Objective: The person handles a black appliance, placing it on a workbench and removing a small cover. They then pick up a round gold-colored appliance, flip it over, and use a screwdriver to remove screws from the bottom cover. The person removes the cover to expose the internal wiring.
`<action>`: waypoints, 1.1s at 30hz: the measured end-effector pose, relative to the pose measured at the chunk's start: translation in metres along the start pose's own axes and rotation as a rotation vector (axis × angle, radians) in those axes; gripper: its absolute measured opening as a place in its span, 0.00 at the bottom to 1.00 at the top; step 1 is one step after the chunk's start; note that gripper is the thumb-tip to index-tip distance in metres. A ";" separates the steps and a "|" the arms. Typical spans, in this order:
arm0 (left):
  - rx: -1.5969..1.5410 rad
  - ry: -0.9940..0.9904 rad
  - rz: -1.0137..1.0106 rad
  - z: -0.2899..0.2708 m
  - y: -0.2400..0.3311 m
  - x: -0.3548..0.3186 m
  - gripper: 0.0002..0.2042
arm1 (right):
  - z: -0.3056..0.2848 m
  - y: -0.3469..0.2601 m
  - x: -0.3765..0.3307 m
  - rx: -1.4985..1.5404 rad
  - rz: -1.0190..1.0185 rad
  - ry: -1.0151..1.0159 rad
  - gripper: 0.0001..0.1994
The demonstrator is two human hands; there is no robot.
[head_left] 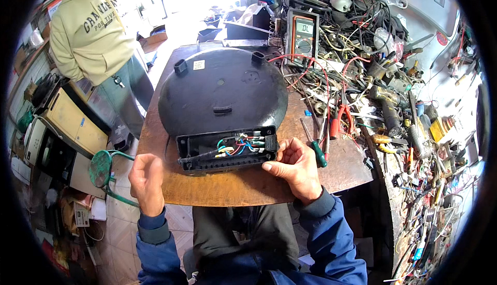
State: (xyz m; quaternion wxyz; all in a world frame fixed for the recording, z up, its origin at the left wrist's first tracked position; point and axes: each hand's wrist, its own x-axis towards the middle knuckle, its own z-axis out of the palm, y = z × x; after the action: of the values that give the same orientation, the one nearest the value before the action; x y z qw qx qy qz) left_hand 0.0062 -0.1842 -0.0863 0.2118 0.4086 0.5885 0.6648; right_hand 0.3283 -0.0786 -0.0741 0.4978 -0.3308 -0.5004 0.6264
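An upturned round black plastic appliance base [222,96] lies on the brown table, with short stubs on its underside and a small pale label. At its near side is an open black wiring housing [202,153]. Inside it run a thick black cable and several thin coloured wires [243,146] with connectors. My right hand [296,168] grips the housing's right end, thumb on the near corner and fingers bent behind. My left hand [147,181] is apart from the housing, by the table's left edge. Its fingers are curled in, slightly blurred, with nothing visible in them.
Right of the base lie a green-handled screwdriver [318,153] and red-handled pliers [341,117]. A multimeter [303,36] with red leads stands behind. Tangled cables and tools crowd the right bench. At left are a green round-topped stand [100,168] and a standing person [96,36].
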 end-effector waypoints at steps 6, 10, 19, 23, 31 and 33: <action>-0.047 -0.005 0.028 0.002 -0.005 0.002 0.05 | 0.000 0.000 0.003 -0.035 -0.047 -0.011 0.23; -0.055 -0.015 0.027 0.006 0.003 0.000 0.06 | 0.001 -0.004 0.003 -0.054 -0.005 -0.032 0.22; 0.039 -0.043 0.024 0.004 0.005 0.002 0.07 | -0.001 -0.009 0.005 -0.009 0.118 -0.020 0.20; 0.039 -0.037 -0.003 0.007 0.007 0.002 0.07 | 0.008 -0.009 0.000 0.163 0.037 -0.004 0.17; 0.053 -0.014 0.070 0.002 0.005 -0.003 0.06 | 0.007 -0.004 -0.003 0.025 -0.158 -0.040 0.19; 0.139 0.009 0.129 0.008 0.014 -0.003 0.06 | 0.006 -0.003 -0.005 -0.032 -0.212 -0.060 0.22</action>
State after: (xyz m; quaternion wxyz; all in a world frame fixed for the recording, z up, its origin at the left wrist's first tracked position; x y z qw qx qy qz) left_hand 0.0172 -0.1851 -0.0742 0.1370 0.4561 0.6068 0.6364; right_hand 0.3253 -0.0852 -0.0695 0.5407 -0.2651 -0.5571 0.5718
